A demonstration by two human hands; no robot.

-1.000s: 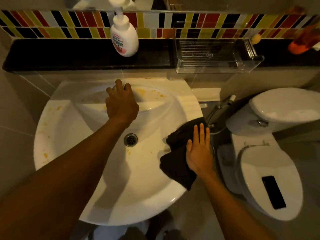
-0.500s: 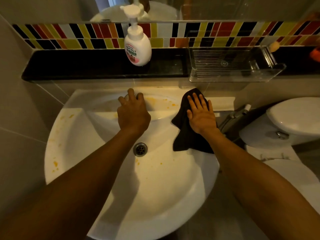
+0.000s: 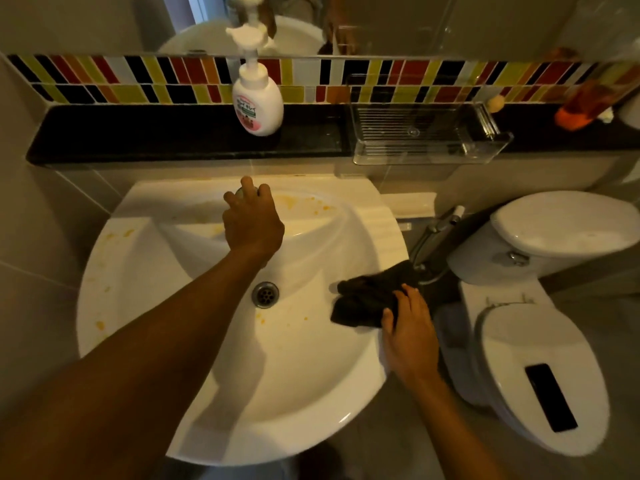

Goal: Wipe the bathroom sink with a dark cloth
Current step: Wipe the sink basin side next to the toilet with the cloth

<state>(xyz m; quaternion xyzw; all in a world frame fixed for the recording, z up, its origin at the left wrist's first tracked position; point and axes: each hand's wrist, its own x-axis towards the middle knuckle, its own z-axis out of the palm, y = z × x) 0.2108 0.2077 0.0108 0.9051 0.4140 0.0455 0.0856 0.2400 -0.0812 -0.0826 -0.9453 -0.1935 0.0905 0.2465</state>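
Note:
The white sink (image 3: 145, 258) fills the middle of the view, with yellow-orange specks on its back ledge, left rim and near the metal drain (image 3: 265, 294). My left hand (image 3: 252, 223) lies over the tap at the back of the basin, fingers curled around it; the tap is almost hidden. The dark cloth (image 3: 367, 299) is bunched on the right rim of the sink. My right hand (image 3: 408, 327) presses on the cloth's near edge, fingers on the fabric.
A white pump soap bottle (image 3: 257, 102) stands on the black shelf (image 3: 173, 133) behind the sink. A clear plastic tray (image 3: 426, 140) sits to its right. The toilet (image 3: 533, 341) is at the right, a dark phone (image 3: 550, 398) on its lid, a spray hose (image 3: 433, 233) between.
My right hand has dragged the cloth from the back right ledge forward along the right rim. My left hand has stayed on the tap.

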